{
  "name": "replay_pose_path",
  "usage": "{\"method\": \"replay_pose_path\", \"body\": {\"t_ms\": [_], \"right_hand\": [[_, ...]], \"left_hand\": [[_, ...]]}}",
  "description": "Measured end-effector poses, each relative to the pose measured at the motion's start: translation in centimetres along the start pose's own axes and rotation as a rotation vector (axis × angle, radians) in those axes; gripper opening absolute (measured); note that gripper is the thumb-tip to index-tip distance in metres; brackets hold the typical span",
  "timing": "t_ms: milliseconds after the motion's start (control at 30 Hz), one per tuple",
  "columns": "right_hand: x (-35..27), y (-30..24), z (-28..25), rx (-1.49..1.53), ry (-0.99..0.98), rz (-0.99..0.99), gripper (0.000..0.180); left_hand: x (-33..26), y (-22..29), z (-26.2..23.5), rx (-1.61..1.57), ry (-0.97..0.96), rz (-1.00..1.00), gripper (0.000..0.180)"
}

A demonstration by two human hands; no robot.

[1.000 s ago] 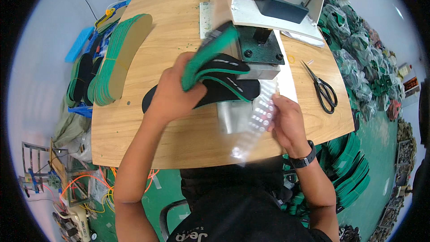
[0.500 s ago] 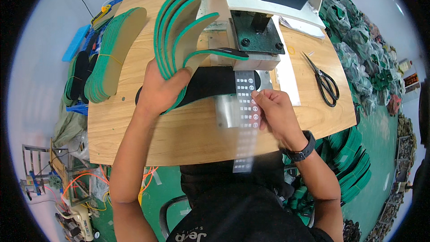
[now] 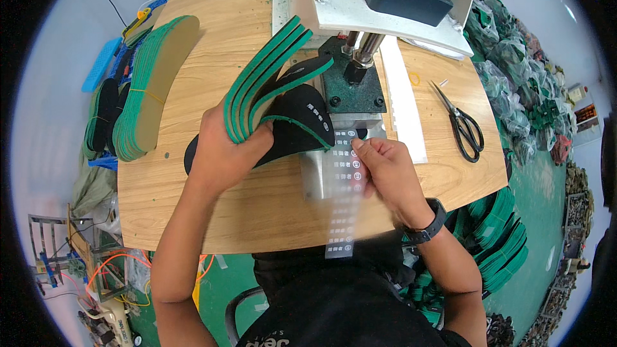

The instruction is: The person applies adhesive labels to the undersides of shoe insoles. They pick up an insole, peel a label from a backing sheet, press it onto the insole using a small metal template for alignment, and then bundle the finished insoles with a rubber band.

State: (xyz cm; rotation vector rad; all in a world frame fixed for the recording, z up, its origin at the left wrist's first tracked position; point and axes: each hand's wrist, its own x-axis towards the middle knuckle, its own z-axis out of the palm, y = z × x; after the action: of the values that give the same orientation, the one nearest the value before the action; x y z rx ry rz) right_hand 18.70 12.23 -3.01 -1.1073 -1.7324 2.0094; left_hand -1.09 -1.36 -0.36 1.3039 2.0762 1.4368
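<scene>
My left hand (image 3: 228, 144) grips a fanned bundle of green-edged insoles (image 3: 263, 83). Their bent toe ends reveal black faces, and one black face (image 3: 305, 112) carries a white print. Below the bundle, another black insole (image 3: 257, 155) lies toward the press. With thumb and fingers pinched, my right hand (image 3: 389, 164) holds a translucent strip of white-printed transfer labels (image 3: 344, 183). The strip's upper end is by the metal block (image 3: 360, 122) under the press plate (image 3: 352, 87), and its blurred lower end hangs over the table's front edge.
Black-handled scissors (image 3: 466, 125) lie on the right of the wooden table (image 3: 212, 218). Banded insole stacks (image 3: 151, 90) stand at the left. The white press frame (image 3: 385, 26) rises at the back. Bagged green pieces (image 3: 508, 96) are heaped beyond the table at right.
The press plate has come down, exposing more of its rods. The held insoles have tilted right and bent, turning a printed black face into view. My right hand still pinches the strip.
</scene>
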Motion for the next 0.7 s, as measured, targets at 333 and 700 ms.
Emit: {"method": "replay_pose_path", "body": {"t_ms": [333,700], "right_hand": [[-1.1,-0.2,-0.1,0.054,-0.030,0.019,0.032],[-2.2,1.3,-1.6,0.220,0.095,-0.088,0.022]], "left_hand": [[0.4,0.8,1.5,0.502,-0.198,0.018,0.093],[0.1,0.4,1.0,0.374,-0.163,0.088,0.073]]}}
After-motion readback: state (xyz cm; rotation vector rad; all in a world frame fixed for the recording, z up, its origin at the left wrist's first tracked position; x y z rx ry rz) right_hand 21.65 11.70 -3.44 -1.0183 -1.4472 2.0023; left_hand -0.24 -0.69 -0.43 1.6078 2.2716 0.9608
